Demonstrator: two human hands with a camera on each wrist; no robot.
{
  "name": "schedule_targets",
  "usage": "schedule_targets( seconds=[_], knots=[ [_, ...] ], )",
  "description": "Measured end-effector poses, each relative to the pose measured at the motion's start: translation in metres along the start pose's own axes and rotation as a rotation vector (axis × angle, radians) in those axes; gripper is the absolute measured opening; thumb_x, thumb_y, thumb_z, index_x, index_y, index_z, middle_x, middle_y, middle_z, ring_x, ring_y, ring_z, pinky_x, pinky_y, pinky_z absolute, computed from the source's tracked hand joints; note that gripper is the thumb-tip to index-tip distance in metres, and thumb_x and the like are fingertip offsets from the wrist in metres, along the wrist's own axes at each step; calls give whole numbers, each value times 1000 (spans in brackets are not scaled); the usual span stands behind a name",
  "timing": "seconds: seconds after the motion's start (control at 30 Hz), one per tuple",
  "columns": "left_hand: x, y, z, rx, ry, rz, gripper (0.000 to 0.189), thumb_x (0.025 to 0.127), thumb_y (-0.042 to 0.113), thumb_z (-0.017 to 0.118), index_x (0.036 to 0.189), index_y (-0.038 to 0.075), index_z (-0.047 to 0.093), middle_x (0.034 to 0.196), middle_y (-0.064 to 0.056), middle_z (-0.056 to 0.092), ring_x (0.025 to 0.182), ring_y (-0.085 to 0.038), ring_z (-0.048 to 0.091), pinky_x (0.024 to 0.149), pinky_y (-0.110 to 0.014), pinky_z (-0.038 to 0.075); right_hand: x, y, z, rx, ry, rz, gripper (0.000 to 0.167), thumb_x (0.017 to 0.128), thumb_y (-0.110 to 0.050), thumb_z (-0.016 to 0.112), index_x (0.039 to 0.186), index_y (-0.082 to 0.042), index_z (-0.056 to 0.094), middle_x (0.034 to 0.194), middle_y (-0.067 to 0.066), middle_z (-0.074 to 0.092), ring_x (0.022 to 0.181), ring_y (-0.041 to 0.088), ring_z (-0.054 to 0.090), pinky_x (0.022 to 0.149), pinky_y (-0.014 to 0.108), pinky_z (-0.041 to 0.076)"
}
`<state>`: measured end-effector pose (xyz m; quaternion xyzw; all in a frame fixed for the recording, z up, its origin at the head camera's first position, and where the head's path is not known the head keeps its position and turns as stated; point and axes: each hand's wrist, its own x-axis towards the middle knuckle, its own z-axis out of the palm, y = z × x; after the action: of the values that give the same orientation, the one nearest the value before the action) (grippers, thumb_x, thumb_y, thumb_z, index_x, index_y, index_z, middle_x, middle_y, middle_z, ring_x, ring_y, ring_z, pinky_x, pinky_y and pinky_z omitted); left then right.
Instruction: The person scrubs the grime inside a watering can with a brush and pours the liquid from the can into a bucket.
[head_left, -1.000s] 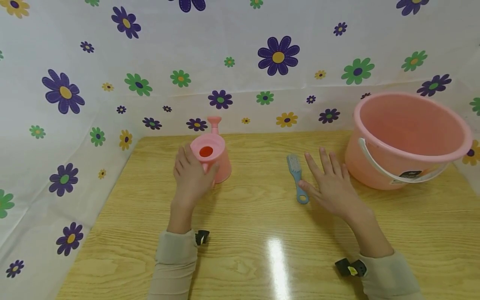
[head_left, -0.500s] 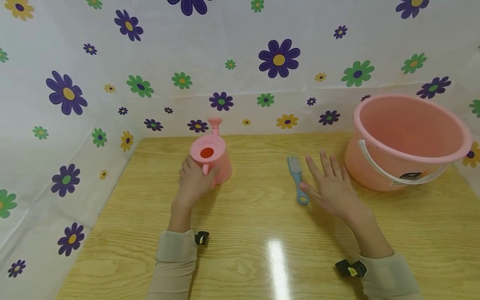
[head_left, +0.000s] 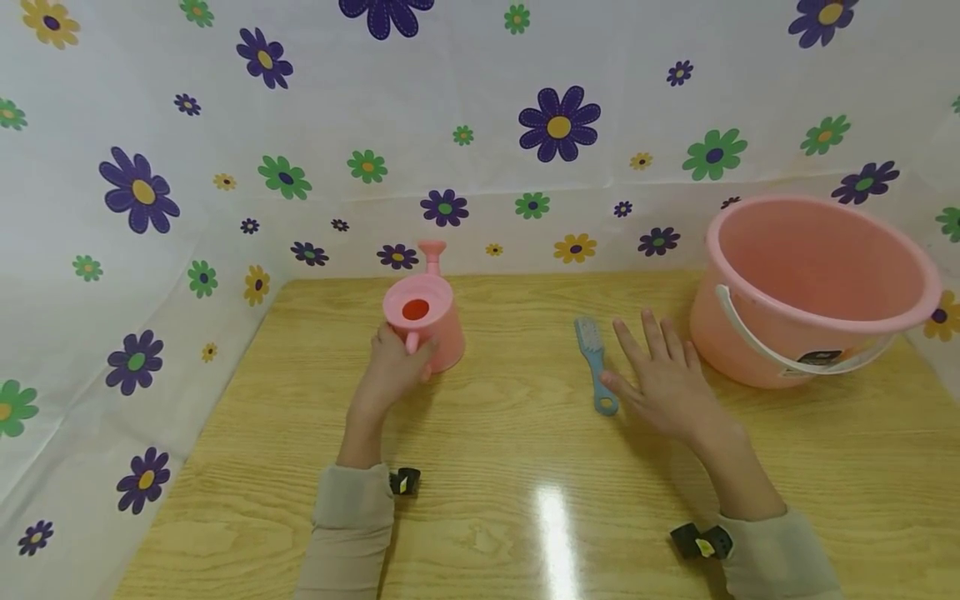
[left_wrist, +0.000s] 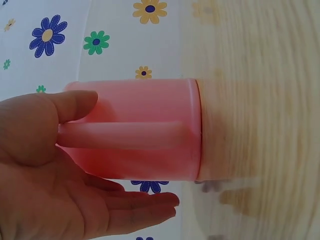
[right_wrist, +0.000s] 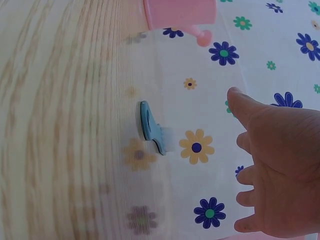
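A pink watering can (head_left: 442,333) stands upright near the table's back left, its spout pointing to the back. My left hand (head_left: 386,367) is at its handle (left_wrist: 120,135). In the left wrist view the handle lies between the thumb and the fingers. Those fingers (left_wrist: 135,212) are extended beside the can and not curled round the handle. My right hand (head_left: 667,379) is spread, palm down, between a brush and a bucket, holding nothing. The blue brush (head_left: 594,367) with pale bristles lies just left of its thumb. In the right wrist view the brush is clear of the hand.
A large pink bucket (head_left: 817,308) with a white handle (head_left: 772,354) stands at the right, close to my right fingertips. The wooden table (head_left: 480,467) ends at the back against a white flowered cloth (head_left: 480,83), which also covers the left side.
My left hand has slid down from beside the watering can's rim to its handle, and its fingers show less over the top. The right hand, brush and bucket have stayed put.
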<state>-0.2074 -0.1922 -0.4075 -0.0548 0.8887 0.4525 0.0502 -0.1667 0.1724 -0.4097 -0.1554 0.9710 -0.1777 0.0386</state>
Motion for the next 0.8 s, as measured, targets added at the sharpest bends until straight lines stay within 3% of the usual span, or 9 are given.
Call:
schedule_targets(
  seconds=[0.1,0.17,0.23,0.43,0.6,0.8],
  knots=[
    [-4,2,1,-10,6,-6,66,98,29,57,142,-8,25,128,-26,45,106,-32,53,89,-39,50,0,1,1,0,3,2,77,103,-57,36,160,-12,9,162,25,-9,147,51,-7,110,74,6],
    [-7,4,1,-6,4,-13,53,99,30,56,133,-5,37,111,-21,55,88,-27,57,73,-31,49,-1,2,1,2,4,3,77,103,-57,36,160,-12,9,162,25,-10,147,51,-7,110,74,6],
    [-11,7,0,19,-10,-45,47,100,34,54,125,-4,44,99,-17,58,77,-24,56,65,-28,45,-1,2,2,4,5,3,77,103,-57,36,160,-13,9,162,26,-9,147,51,-6,110,74,6],
    [-20,9,-2,87,-14,-64,37,100,38,52,110,2,54,88,-11,61,69,-21,52,59,-28,41,0,2,3,14,-8,15,77,103,-56,38,160,-12,9,162,27,-8,146,51,-7,110,74,6],
    [-21,7,-4,116,-8,-27,33,100,38,52,105,6,58,86,-10,62,67,-21,51,58,-29,39,6,0,11,16,-29,22,76,103,-52,41,159,-10,12,161,29,-3,147,52,-4,111,73,7],
    [-18,4,-6,45,-8,29,32,100,34,52,102,4,61,86,-13,63,64,-19,47,57,-29,37,13,-7,23,-34,11,33,72,102,-48,49,156,-7,25,157,31,18,145,53,12,111,70,16]
  ],
)
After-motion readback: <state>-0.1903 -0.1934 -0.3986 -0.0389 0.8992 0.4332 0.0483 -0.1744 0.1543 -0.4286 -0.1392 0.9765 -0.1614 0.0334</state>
